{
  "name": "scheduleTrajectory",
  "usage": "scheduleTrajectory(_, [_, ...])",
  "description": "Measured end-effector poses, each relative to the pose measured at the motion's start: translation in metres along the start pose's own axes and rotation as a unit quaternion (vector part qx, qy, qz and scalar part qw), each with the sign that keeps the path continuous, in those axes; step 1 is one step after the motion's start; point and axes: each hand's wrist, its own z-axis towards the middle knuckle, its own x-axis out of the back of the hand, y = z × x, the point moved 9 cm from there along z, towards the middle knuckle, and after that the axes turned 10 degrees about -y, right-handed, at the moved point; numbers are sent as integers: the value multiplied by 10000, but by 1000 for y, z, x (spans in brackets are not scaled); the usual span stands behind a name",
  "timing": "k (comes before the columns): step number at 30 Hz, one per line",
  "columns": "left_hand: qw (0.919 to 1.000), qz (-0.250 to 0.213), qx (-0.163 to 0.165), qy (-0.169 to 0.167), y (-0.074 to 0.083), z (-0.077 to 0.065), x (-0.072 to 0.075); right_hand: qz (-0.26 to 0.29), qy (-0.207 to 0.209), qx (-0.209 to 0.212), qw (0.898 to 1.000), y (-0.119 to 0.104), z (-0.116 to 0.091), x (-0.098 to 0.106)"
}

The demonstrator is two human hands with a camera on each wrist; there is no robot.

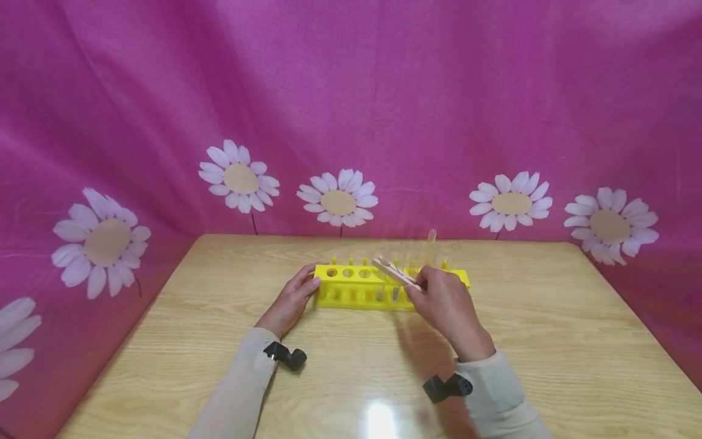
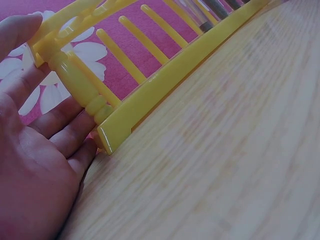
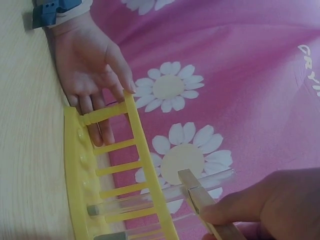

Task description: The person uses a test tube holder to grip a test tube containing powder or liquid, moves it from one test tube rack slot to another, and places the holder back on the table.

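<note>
A yellow test tube rack point(image 1: 351, 305) stands on the table, with several clear test tubes point(image 3: 215, 179) upright in its middle and right part. My left hand point(image 1: 290, 302) grips the rack's left end, thumb at the top bar and fingers behind the end post point(image 2: 75, 85). In my right hand point(image 1: 446, 305) is a wooden test tube holder point(image 1: 393, 272), pinched between thumb and fingers above the rack. Its tip overlaps the upper part of one tube in the right wrist view. The three leftmost rack holes hold no tubes. My right hand hides part of the rack's right side.
The wood-grain table point(image 1: 340, 372) runs to a pink cloth backdrop point(image 1: 351, 110) with white daisies behind and at both sides. Upright yellow pegs point(image 1: 334, 260) line the rack's rear. Each sleeve carries a small black wrist camera point(image 1: 296, 358).
</note>
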Motion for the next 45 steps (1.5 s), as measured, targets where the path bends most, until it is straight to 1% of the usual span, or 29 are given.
scheduleTrajectory(7, [10000,-22,6,3,-1,0,-1,41,-57,-57,10000,1,-1,-1])
scheduleTrajectory(11, [10000,-33,-7,-17,-1,1,-1,36,-22,-41,10000,1,-1,0])
scheduleTrajectory(17, [10000,24,51,40,-1,0,-1,25,32,-67,10000,0,-2,2])
scheduleTrajectory(22, [10000,31,-45,18,0,-1,-1,45,115,20,9999,-3,-3,4])
scheduleTrajectory(25, [10000,41,-40,34,0,-2,0,73,175,75,9998,-6,-5,7])
scheduleTrajectory(29, [10000,38,-80,-35,1,-1,-1,99,295,124,9994,-8,-8,11])
scheduleTrajectory(35, [9999,60,-79,-28,1,-1,0,201,331,173,9991,-10,-10,13])
scheduleTrajectory(41, [9999,62,-109,-37,1,0,-1,159,609,400,9972,-15,-13,20])
scheduleTrajectory(45, [9999,93,-67,3,1,0,-1,133,705,403,9966,-17,-14,23])
